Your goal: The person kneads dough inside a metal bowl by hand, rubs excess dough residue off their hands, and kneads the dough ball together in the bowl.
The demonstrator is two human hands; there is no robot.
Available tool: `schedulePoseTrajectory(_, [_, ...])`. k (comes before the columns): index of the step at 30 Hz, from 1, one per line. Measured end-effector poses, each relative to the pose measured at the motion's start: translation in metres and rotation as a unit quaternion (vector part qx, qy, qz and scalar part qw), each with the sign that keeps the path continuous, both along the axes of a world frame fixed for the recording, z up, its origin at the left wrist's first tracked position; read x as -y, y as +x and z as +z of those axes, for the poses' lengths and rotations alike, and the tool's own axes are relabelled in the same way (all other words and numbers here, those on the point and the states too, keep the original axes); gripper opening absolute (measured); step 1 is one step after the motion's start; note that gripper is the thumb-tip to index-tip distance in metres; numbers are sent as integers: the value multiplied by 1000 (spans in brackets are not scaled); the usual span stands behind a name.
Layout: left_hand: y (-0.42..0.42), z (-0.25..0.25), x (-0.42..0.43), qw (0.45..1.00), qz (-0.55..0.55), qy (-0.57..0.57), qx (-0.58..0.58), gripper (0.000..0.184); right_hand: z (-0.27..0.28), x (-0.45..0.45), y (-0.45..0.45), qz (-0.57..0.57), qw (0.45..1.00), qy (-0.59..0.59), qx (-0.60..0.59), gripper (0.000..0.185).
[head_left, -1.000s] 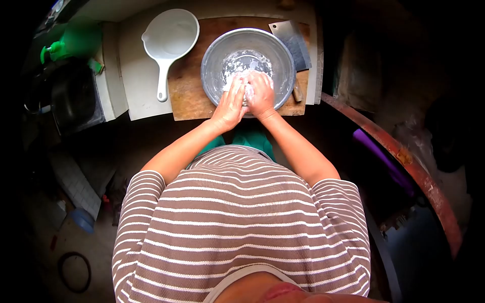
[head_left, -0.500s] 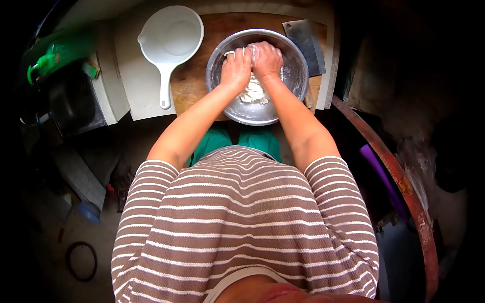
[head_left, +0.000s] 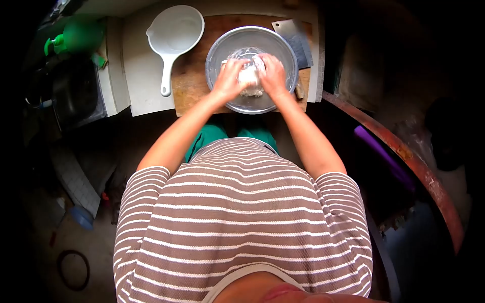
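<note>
A metal bowl (head_left: pixel 217 96) holds a pale, floury lump of dough (head_left: pixel 247 77). My left hand (head_left: pixel 230 80) curls around the dough's left side, its thumb toward the middle. On the other side my right hand (head_left: pixel 273 74) has its fingers bent over the dough's right edge. Both hands are slightly blurred, and flour smears coat the bowl's inside. Part of the dough is hidden under my fingers.
Under the bowl lies a wooden board (head_left: pixel 189 86). A white plastic ladle (head_left: pixel 174 33) rests at the left, partly over the board. A cleaver (head_left: pixel 295 43) lies right of the bowl. A green spray bottle (head_left: pixel 58 43) stands far left.
My hands have moved apart and nearer to me, and the dough shows between them. Before, they were side by side, pressing at the bowl's far part. The view has shifted slightly.
</note>
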State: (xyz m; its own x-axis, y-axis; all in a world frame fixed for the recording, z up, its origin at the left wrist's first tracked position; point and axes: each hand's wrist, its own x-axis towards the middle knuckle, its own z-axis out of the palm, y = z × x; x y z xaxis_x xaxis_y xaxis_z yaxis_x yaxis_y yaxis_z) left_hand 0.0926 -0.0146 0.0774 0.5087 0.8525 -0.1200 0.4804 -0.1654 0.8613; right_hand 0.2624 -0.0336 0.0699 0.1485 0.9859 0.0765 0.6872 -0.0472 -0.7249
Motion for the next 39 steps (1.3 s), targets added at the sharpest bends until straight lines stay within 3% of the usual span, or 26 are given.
schedulePoseTrajectory(3, [8,16,39,979,-52,118,-157,62,10,30,-17,17,989,-5,146,17])
schedulePoseTrajectory(4, [8,23,45,974,-80,67,-202,59,2,36,-23,16,989,-7,144,17])
schedulePoseTrajectory(6, [3,-19,69,968,-48,152,-194,58,-15,46,-37,-17,992,36,119,20])
schedulePoseTrajectory(10, [-3,-33,62,972,-63,87,-210,59,-37,42,-52,-62,989,21,130,21])
schedulePoseTrajectory(13, [7,-49,42,925,-80,204,-311,59,-58,22,-43,-64,988,30,141,19])
schedulePoseTrajectory(18, [13,-69,-1,925,-100,211,-300,54,-77,-17,-28,-51,983,44,171,9])
schedulePoseTrajectory(19, [15,-69,-11,927,-103,218,-287,51,-80,-25,-25,-67,980,86,166,13])
schedulePoseTrajectory(23, [21,-74,-42,931,-99,253,-242,36,-85,-50,-16,-81,982,47,165,26])
schedulePoseTrajectory(28, [23,-79,-57,933,-94,276,-209,21,-91,-59,-16,-124,975,27,184,30])
schedulePoseTrajectory(30, [19,-70,-50,941,-93,260,-198,27,-81,-57,-17,-95,975,15,202,28])
schedulePoseTrajectory(32, [18,-56,-58,965,-113,148,-185,40,-61,-60,-13,-13,976,-148,159,31])
schedulePoseTrajectory(34, [6,-30,-49,976,-117,99,-156,46,-57,-40,-2,40,996,-64,52,28])
schedulePoseTrajectory(35, [-2,-15,-45,979,-144,58,-130,46,-50,-30,9,42,996,-63,56,28])
schedulePoseTrajectory(37, [-12,-2,-35,986,-154,15,-63,37,-3,-11,20,180,979,-93,-35,30])
schedulePoseTrajectory(39, [-14,22,-21,977,-166,27,-128,35,22,14,15,195,977,-90,-10,32])
